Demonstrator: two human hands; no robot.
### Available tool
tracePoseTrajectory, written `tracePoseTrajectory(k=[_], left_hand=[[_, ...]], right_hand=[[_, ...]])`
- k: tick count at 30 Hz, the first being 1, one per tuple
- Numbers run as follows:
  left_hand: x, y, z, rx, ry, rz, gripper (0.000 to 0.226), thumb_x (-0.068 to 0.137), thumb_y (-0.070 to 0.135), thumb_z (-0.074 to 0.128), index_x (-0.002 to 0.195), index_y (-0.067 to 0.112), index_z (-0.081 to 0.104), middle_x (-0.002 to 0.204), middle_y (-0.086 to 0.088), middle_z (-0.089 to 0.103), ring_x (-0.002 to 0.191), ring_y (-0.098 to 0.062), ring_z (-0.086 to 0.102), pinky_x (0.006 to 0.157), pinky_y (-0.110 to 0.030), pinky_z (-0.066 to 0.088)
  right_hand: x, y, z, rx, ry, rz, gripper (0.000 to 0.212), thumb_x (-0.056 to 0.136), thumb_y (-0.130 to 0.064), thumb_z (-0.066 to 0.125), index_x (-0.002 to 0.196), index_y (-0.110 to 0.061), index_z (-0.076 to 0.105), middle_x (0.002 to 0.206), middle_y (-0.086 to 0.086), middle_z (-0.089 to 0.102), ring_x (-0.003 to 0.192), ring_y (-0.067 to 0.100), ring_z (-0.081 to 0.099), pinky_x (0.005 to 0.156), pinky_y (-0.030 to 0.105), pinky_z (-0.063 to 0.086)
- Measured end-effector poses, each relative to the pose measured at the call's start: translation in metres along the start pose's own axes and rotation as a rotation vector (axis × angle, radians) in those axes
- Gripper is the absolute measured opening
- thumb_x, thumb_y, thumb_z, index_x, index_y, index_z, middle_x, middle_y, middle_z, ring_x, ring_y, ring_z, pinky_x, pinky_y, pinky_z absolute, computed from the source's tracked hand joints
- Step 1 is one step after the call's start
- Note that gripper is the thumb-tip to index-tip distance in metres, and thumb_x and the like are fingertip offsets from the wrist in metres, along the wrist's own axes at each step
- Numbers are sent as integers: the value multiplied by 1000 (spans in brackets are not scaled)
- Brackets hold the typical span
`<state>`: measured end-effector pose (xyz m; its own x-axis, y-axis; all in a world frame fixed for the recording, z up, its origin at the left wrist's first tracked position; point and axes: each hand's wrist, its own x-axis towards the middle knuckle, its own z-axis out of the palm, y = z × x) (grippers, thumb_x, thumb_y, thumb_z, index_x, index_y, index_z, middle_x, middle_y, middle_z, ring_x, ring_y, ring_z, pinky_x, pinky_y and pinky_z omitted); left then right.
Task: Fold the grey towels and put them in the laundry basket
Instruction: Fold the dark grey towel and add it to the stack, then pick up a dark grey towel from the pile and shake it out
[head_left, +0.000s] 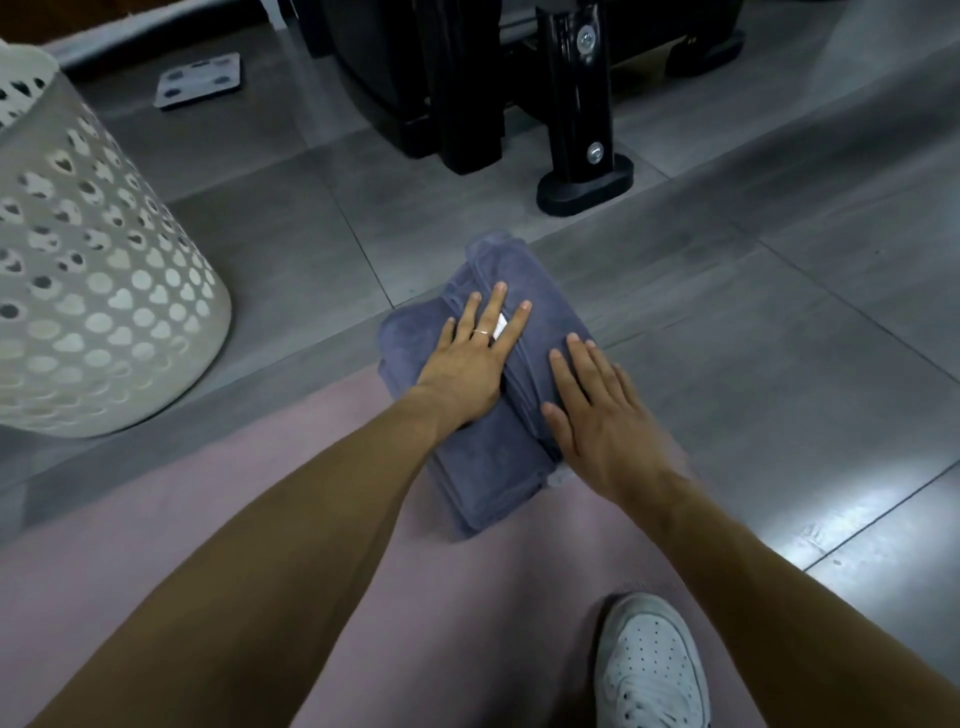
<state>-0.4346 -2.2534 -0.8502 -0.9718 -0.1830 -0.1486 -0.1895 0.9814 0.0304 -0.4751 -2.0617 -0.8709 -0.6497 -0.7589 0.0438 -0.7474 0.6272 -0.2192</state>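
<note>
The grey towel (493, 457) lay folded into a thick bundle, partly on the far edge of the pink mat (322, 519) and partly on the grey floor (779, 364). The left hand (467, 358) lay flat on top of it with straight fingers, and a small white tag (500, 327) peeked out between them. The right hand (597, 415) lay flat on the right side of the bundle, also holding nothing. It looked like the pressing-flat step at the end of a fold. Next, both hands would likely need to slide under the bundle, hold it together, and carry it left to the white laundry basket (104, 291) standing well apart on the floor.
</note>
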Motion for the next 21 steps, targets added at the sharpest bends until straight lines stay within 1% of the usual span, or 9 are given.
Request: tracePoseTrajectory(k=[2,5,7,9,11,13,15,18,21], left_hand=[[1,-3,-1,-25,-14,8,90,91,3,43,150,29,-20,157,-3,-30,147,-33,-17,120,-51,5],[-4,-5,-7,-63,-43,-12,93,89,1,44,150,32,-18,157,0,-30,147,-29,-18,121,-49,5],[-7,-3,-17,-134,-62,-37,93,87,0,46,152,34,-10,158,4,-26,148,-25,-15,120,-44,14],[-14,0,-33,-244,-31,-69,85,87,1,49,154,32,7,162,3,-12,149,-22,-4,117,-38,24],[-27,1,-51,-358,73,-91,71,84,1,49,150,24,33,161,-5,18,147,-23,20,114,-36,31],[-50,3,-74,-418,189,-107,58,78,7,44,133,21,57,140,-6,54,129,-26,49,105,-37,42],[-84,7,-105,-442,216,-126,43,78,13,45,114,20,69,113,-3,70,107,-25,64,93,-33,50],[-149,7,-154,-435,184,-164,25,84,7,59,103,15,72,99,-1,72,87,-14,64,78,-18,46],[-227,10,-202,-431,154,-196,22,82,8,63,99,18,72,87,2,71,74,-10,61,78,-26,52]], right_hand=[[1,1,-1,23,-22,-16,65,99,-46,15,151,-9,25,159,13,20,147,28,20,118,46,24],[2,0,-9,116,-39,-28,69,96,-51,19,150,-10,30,158,11,25,146,26,22,117,45,25],[7,-1,-23,211,-55,1,67,94,-51,32,147,-10,36,156,11,30,144,27,27,117,40,25],[11,-7,-49,309,-38,32,54,92,-36,55,136,-6,50,144,13,45,131,30,43,109,37,36],[11,-14,-76,387,38,66,39,88,-21,63,122,-3,59,126,15,55,112,32,55,94,36,45],[6,-27,-104,417,91,68,31,85,-12,64,114,-2,64,117,17,61,105,34,59,90,35,46],[-4,-45,-134,432,90,27,25,82,-6,62,106,-3,68,107,15,66,100,33,61,90,36,49],[-28,-83,-184,463,38,-33,23,81,-3,54,97,-9,70,85,2,66,90,27,64,83,34,52],[-60,-127,-230,361,-65,-154,24,83,-4,51,98,-13,68,91,4,69,91,24,63,81,35,53]])
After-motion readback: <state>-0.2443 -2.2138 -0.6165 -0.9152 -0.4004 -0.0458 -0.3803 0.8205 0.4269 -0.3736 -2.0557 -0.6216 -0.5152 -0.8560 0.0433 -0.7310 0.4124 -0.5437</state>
